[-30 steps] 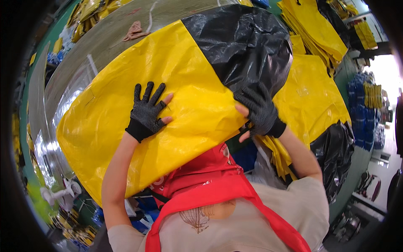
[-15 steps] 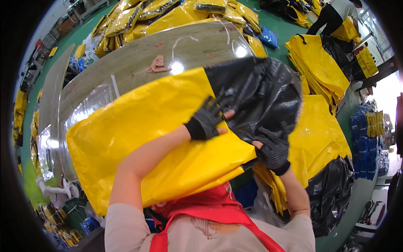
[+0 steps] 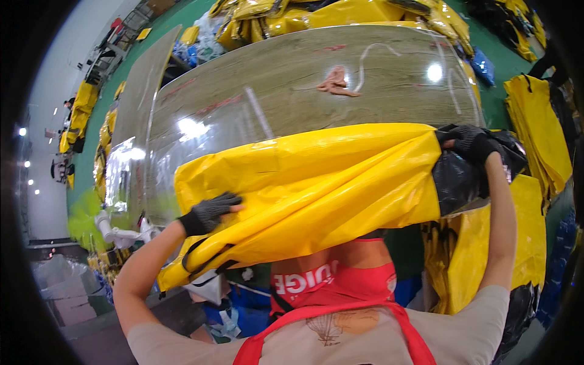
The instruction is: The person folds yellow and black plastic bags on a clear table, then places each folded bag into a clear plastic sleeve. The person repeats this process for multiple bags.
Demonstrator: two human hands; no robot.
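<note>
A large, glossy yellow-and-black tarpaulin piece [image 3: 340, 176] lies folded lengthwise across the near side of the table, creased along its length. Its yellow part stretches to the left, where black straps hang at the near corner; the black part bunches at the right end. My left hand [image 3: 212, 214], in a dark fingertip-less glove, rests on the yellow left end with its fingers extended. At the far right, my right hand [image 3: 469, 143], gloved alike, has its fingers curled into the black end and grips it. Some of those fingers are hidden by the folds.
The wood-patterned table [image 3: 292, 79] has a clear plastic cover and a crumpled pinkish cloth [image 3: 336, 82]. Yellow packed bundles [image 3: 328, 15] are heaped beyond it. More folded yellow tarpaulins [image 3: 535, 131] stand at the right. A white jointed fixture [image 3: 118, 231] sits near the table's left edge.
The tarpaulin has gone from spread flat to folded over lengthwise. My left hand has moved left to its yellow end, my right hand outward and away to its black end. The view has shifted left.
</note>
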